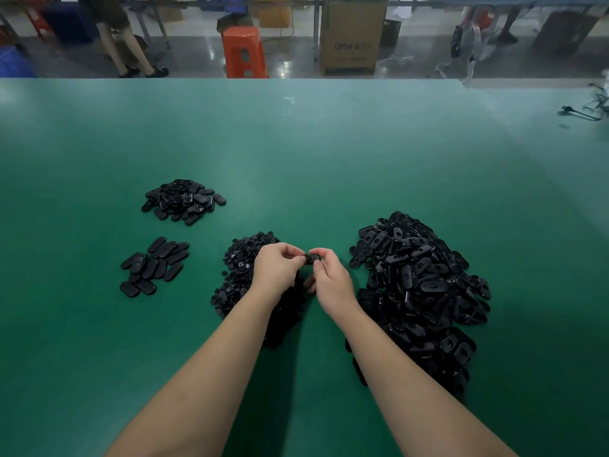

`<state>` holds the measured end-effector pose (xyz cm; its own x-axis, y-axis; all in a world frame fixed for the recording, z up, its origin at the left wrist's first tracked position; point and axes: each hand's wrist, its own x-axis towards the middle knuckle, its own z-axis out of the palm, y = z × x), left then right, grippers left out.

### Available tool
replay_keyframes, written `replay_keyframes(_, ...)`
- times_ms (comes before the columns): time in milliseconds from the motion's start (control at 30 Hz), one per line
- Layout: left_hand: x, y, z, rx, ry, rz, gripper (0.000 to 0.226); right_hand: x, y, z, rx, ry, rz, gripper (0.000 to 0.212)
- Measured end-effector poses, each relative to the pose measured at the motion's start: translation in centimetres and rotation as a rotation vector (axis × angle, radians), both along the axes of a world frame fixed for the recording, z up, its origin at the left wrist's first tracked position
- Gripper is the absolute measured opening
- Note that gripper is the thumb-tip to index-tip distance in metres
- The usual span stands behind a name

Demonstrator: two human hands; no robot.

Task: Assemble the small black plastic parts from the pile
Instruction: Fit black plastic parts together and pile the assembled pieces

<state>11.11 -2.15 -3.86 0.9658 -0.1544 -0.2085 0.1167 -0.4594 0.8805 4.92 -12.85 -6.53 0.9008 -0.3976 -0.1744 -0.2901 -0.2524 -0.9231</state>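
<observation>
Two bare forearms come up from the bottom edge of the frame and meet near the middle. The left hand [276, 267] and the right hand [330, 281] are close together, both with curled fingers, and they pinch one small black part [312, 258] between their fingertips — the left from its left end, the right from its right end. The part is held above the table, not touching it.

The green table [296, 153] fills most of the picture. At the right of the hands lies the biggest pile of oval parts [418, 291], reaching down toward the lower right. Under and behind the left hand is a pile of small round parts [237, 268]. In the middle left there are two smaller groups: a heap of oval pieces [183, 201] further up, and below it a flat group of smooth ovals [153, 267], lying more in rows.

Past the far edge of the table is a grey floor — an orange stool [244, 51] at top centre, a cardboard box [352, 36] right of it, and the legs of a person [123, 44] at upper left. Some black cables [585, 110] lie at the upper right edge.
</observation>
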Motion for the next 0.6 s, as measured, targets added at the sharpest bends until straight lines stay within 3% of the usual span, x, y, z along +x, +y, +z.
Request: replay_keyframes(600,-0.30,-1.03,0.72,0.130,-0.049,-0.004,0.013,-0.15,-0.38,-0.26,-0.025,-0.022,0.032,0.023)
